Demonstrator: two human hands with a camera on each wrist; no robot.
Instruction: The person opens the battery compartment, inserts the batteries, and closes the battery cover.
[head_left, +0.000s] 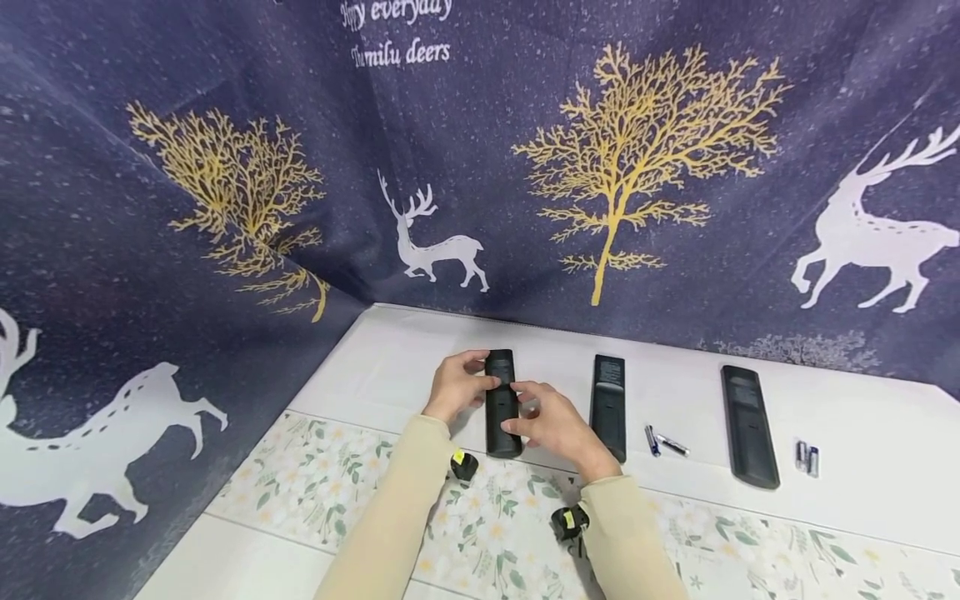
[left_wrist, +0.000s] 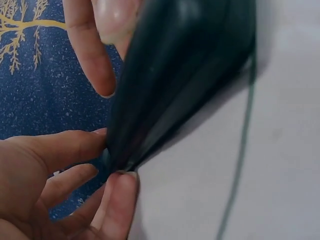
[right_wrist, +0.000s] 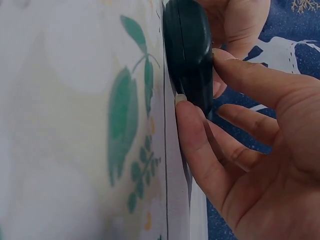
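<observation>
Both hands are on a black remote control [head_left: 502, 421] on the white tabletop, its back side facing up. My left hand [head_left: 455, 387] grips the far part from the left, thumb on the back and a finger at the far end. From the right, my right hand [head_left: 553, 423] holds the middle and near part between thumb and fingers. In the left wrist view the left thumb [left_wrist: 120, 200] presses the narrow-looking end of the remote control [left_wrist: 165, 85]. The right wrist view shows the right thumb [right_wrist: 192, 130] and forefinger on either side of the remote control [right_wrist: 187, 40].
A second remote control [head_left: 609, 412] lies just right of the right hand, with two batteries [head_left: 672, 445] beside it. Farther right lie a third remote control [head_left: 750, 433] and two more batteries [head_left: 813, 462]. A floral strip [head_left: 322, 475] crosses the table's front; a blue curtain [head_left: 510, 167] hangs behind.
</observation>
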